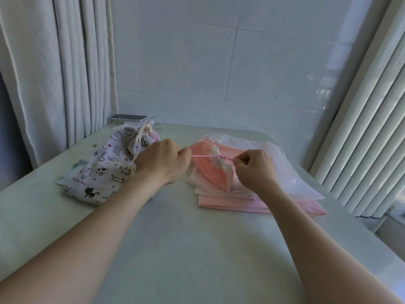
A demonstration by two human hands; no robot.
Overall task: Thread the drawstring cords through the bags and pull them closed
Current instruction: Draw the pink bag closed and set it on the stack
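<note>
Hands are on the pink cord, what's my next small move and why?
Probably pull both hands farther apart: left hand and right hand each pinch the pink cord, taut across the pink bag, whose mouth is bunched but perhaps not fully closed.

Pale table against tiled wall; curtain left, blinds right.

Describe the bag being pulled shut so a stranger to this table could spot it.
On the table, right of centre, is a stack of flat pink and white bags. On top, between the left hand and right hand, lies a pink bag; unlike them, its white mouth is bunched on a pink cord.
</note>
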